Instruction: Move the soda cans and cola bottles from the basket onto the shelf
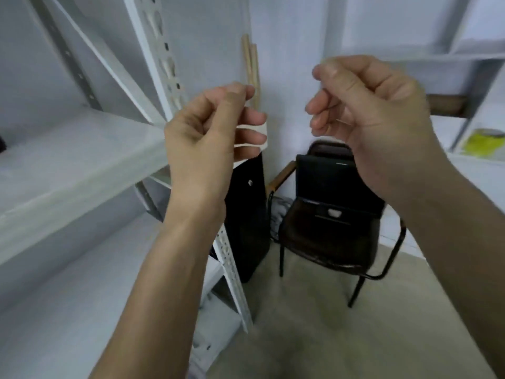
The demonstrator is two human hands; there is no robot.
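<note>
My left hand (210, 132) and my right hand (363, 105) are both raised in front of me, fingers loosely curled, with nothing in either of them. They hang in the air to the right of the white metal shelf (68, 165), whose boards at left look bare in the part I see. No soda can, cola bottle or basket is in view. The picture is blurred by motion.
A dark chair (328, 242) with an open laptop (325, 181) on its seat stands on the floor ahead. A black upright case (248, 214) leans by the shelf post. Wooden sticks (252, 67) lean on the wall. More white shelving (478, 58) stands at right with a yellow-green item (481, 143).
</note>
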